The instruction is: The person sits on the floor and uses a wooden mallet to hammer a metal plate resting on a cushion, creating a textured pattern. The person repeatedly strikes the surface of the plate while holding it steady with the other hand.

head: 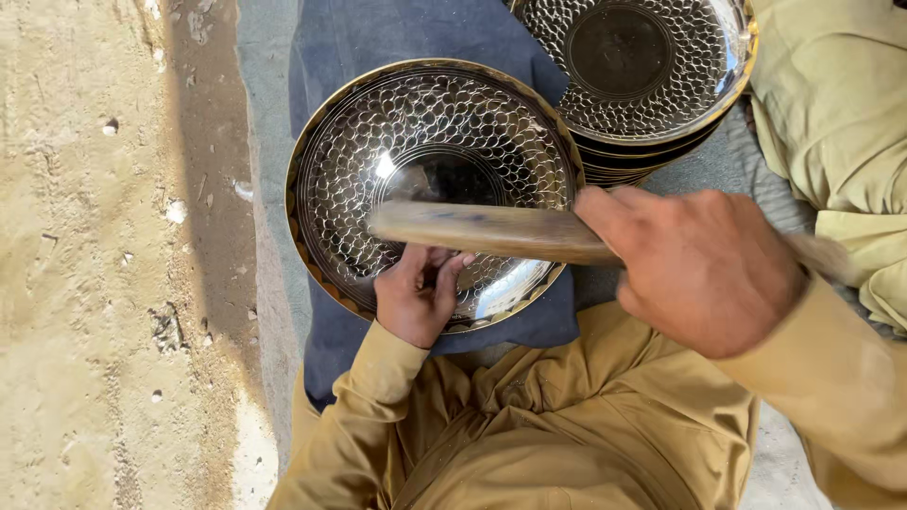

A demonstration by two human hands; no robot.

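A round shiny metal plate [430, 132] with a scale-like hammered pattern and a gold rim lies on a dark blue cloth [378, 38]. My left hand [416, 293] rests on the plate's near edge, fingers curled inward as if pinching a small tool that I cannot make out. My right hand [694, 260] grips a wooden mallet handle [482, 229], held level above the plate and blurred by motion.
A stack of similar patterned plates [642, 57] stands at the upper right. Sandy ground [85, 255] lies to the left. Olive cloth of another person's garment [841, 104] fills the right edge. My own olive trousers are below.
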